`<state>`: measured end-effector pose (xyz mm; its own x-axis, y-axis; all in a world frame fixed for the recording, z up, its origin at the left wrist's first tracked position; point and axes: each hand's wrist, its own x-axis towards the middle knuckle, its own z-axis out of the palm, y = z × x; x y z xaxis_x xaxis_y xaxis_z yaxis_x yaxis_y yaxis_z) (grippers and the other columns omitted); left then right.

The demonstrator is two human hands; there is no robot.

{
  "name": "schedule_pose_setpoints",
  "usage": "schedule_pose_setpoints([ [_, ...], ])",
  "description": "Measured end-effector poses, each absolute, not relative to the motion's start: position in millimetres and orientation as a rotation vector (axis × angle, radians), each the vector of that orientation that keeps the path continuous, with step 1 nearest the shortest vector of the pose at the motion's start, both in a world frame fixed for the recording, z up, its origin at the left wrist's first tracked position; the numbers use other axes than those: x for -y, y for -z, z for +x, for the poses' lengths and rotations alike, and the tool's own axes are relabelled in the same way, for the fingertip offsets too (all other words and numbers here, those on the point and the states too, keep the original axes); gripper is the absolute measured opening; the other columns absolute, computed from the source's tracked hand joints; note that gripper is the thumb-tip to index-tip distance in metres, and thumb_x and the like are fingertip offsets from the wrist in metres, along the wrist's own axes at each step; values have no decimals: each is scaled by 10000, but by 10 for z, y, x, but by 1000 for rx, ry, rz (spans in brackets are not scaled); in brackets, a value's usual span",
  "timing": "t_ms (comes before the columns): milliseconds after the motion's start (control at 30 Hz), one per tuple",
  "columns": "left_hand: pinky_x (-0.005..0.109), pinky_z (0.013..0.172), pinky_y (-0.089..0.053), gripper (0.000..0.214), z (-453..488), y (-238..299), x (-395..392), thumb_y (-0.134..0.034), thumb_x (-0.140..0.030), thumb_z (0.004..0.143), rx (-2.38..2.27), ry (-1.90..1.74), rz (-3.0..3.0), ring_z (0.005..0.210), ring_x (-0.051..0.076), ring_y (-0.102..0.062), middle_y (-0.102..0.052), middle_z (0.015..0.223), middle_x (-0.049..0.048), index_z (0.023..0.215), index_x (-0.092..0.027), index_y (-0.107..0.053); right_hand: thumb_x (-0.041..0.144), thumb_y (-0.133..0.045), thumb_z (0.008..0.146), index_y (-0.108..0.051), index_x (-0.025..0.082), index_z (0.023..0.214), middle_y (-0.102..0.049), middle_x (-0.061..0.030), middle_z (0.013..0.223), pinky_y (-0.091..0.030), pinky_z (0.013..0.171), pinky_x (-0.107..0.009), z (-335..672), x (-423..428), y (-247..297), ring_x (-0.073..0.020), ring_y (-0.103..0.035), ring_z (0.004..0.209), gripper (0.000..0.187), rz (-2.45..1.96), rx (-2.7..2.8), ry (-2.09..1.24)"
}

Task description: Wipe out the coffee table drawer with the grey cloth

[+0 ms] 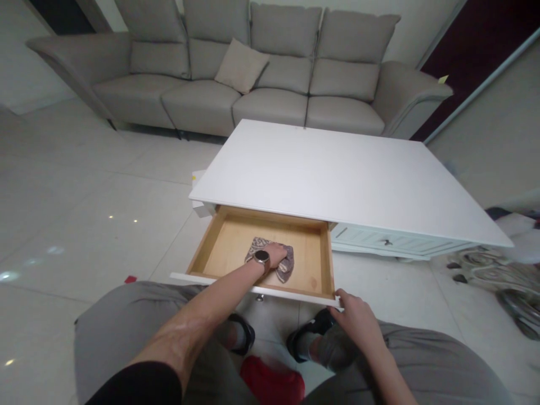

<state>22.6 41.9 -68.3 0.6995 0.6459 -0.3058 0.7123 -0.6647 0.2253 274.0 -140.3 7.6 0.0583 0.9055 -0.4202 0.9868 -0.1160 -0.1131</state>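
Note:
A wooden drawer (310,273) with a white front is pulled out of the white coffee table (324,174). Inside it, my left hand (276,255) presses down on a patterned grey-brown cloth (257,245), its fingers curled into the fabric. The cloth is bunched up on the drawer's bottom, and a dark-faced watch sits on that wrist. At the drawer's right front corner, my right hand (354,315) grips the top edge of the white front, thumb and fingers on either side. A small metal knob (260,297) shows on the drawer front.
Behind the table stands a long grey sofa (202,101) with a beige pillow (242,65). A second drawer (396,242) is closed at the right. A red object (272,382) lies between my feet. Beside the table's left end is a white box (201,208). Assorted items (493,270) lie at the far right.

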Motion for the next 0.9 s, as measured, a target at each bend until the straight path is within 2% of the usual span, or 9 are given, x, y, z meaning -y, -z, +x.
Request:
schedule_pose_setpoints([
  [200, 368, 866, -579, 232, 935, 751, -285, -633, -199, 855, -973, 293, 2602, 1021, 304, -721, -763, 1020, 202, 1009, -112, -782, 308, -579, 930, -656, 185, 1163, -752, -109, 1000, -430, 783, -311, 2739, 1396, -77, -257, -705, 962, 274, 2136, -1941, 590],
  [433, 386, 817, -582, 288, 1311, 882, -118, -515, -103, 892, -827, 270, 2626, 998, 308, -725, -755, 1020, 227, 1001, -77, -780, 321, -601, 919, -651, 203, 1145, -753, -88, 998, -419, 774, -301, 2752, 1400, -50, -249, -707, 947, 260, 2160, -1930, 614],
  [667, 334, 807, -555, 238, 1261, 983, -47, -539, -117, 900, -704, 258, 2645, 1064, 258, -687, -749, 1085, 136, 957, -132, -769, 308, -590, 920, -638, 202, 1138, -749, -92, 1002, -414, 759, -308, 2760, 1410, -20, -261, -706, 960, 247, 2131, -1932, 621],
  [900, 473, 935, -514, 312, 1281, 1035, -101, -467, -121, 938, -936, 65, 2673, 1263, 301, -523, -649, 1278, 157, 1010, -174, -765, 282, -594, 907, -627, 202, 1181, -752, -99, 1050, -424, 779, -307, 2742, 1373, -27, -264, -704, 996, 288, 2134, -1889, 610],
])
